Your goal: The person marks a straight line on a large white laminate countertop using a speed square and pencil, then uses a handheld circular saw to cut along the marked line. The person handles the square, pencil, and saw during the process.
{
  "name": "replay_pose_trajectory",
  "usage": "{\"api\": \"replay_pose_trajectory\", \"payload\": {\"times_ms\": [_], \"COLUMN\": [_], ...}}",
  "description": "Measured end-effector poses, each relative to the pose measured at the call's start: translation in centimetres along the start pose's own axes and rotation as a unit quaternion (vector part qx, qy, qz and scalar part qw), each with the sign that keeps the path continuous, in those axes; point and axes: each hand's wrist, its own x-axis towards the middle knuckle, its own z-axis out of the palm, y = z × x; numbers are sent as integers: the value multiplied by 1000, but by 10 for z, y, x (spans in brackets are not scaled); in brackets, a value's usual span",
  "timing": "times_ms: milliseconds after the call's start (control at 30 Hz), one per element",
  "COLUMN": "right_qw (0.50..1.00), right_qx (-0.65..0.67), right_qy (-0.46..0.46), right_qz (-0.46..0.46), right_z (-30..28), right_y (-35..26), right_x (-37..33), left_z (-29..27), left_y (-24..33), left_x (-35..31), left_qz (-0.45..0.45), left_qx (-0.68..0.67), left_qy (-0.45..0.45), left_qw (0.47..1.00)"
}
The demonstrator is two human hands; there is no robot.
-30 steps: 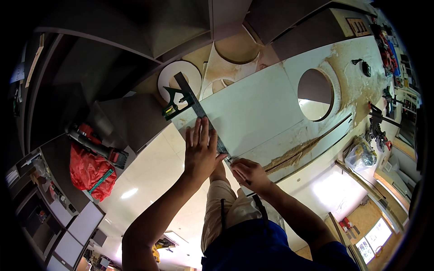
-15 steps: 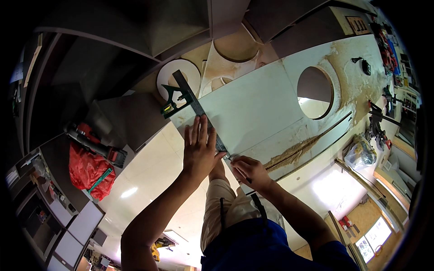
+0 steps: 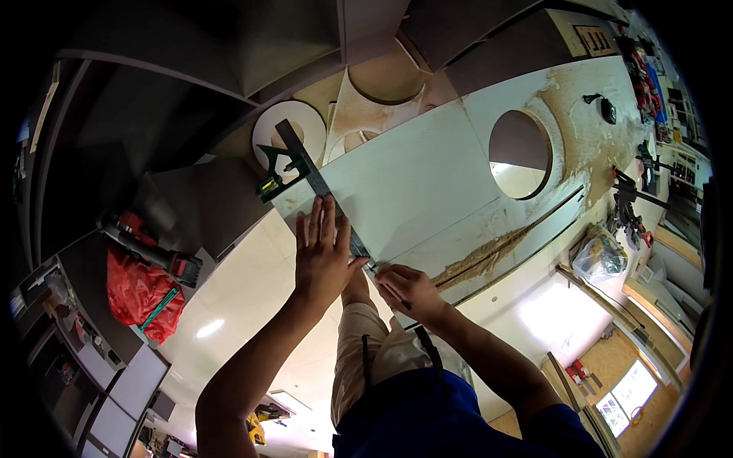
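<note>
A combination square with a dark steel blade (image 3: pixel 301 156) and a green head (image 3: pixel 281 174) lies across the left end of a pale board (image 3: pixel 412 179). The head, with its small yellow level vial, sits against the board's left edge. My left hand (image 3: pixel 321 256) lies flat on the blade, its fingers stretched out and its thumb towards the near end. In my right hand (image 3: pixel 412 291) is a slim dark pencil (image 3: pixel 405 304), pinched between the fingers. Its tip is by the blade's near end, close to the board's front edge. A thin line runs lengthwise along the board.
The board has a round cutout (image 3: pixel 521 155) at its right, with sawdust (image 3: pixel 569 103) around it and along a slot. A white ring (image 3: pixel 269 126) lies beyond the square. A power tool (image 3: pixel 153 248) and red bag (image 3: pixel 137 298) are at left. Clamps (image 3: pixel 630 202) hang at right.
The whole view has shifted, so everything appears slightly further left. Both hands stay at the same places on the square and the board, with no clear movement of the pencil.
</note>
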Motion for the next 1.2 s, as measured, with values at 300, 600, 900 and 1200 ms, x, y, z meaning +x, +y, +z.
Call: {"api": "replay_pose_trajectory", "payload": {"times_ms": [300, 600, 900, 1200], "right_qw": [999, 998, 999, 999], "right_qx": [-16, -43, -45, -52], "right_qy": [-5, -19, -8, 1], "right_qz": [37, 35, 15, -3], "right_z": [4, 4, -4, -5], "right_y": [-2, 0, -5, 6], "right_x": [-1, -1, 7, 3], "left_z": [-2, 0, 4, 8], "left_y": [1, -1, -2, 3], "left_x": [1, 2, 6, 9], "left_qz": [-1, 3, 19, 13], "left_qx": [1, -5, -3, -10], "left_qy": [-7, -6, 0, 5], "left_qw": [1000, 1000, 1000, 1000]}}
